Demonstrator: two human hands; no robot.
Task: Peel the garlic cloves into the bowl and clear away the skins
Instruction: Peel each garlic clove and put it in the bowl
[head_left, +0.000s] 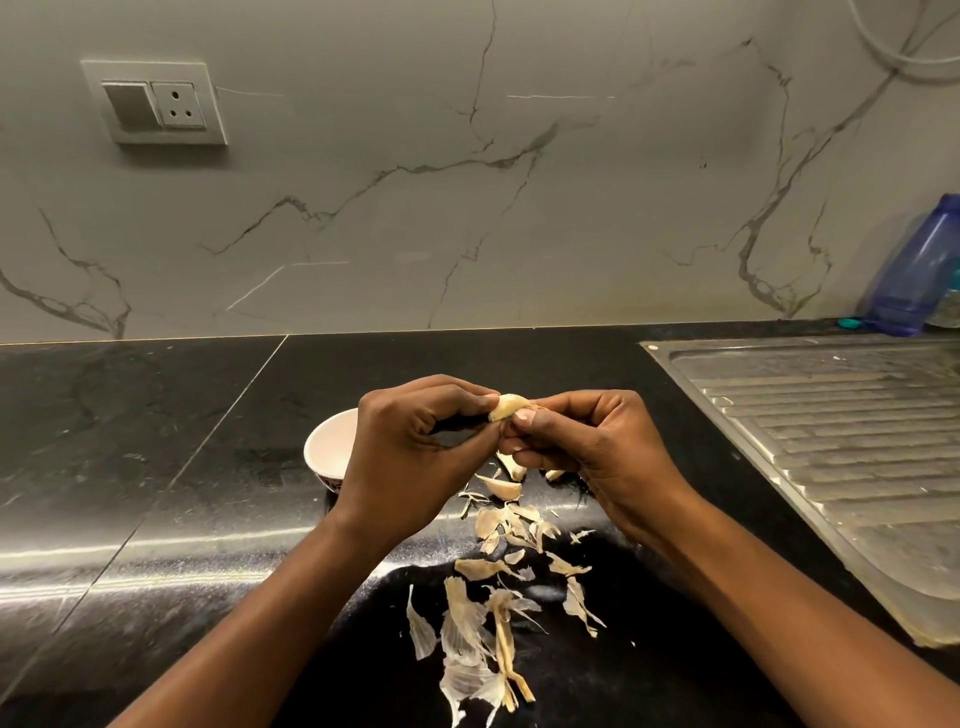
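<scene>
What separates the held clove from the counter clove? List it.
The held clove is raised; the counter clove lies on the counter. The left hand and right hand pinch the held clove; nothing touches the counter clove. Both are pale and curved.

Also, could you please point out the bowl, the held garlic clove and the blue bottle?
bowl (332, 441), head view, white inner wall.
garlic clove (508, 406), head view, its exposed middle.
blue bottle (917, 270), head view, its body.

Black counter (130, 441): bowl (324, 447), garlic skins (467, 623), cloves (501, 488), blue bottle (914, 270).
</scene>
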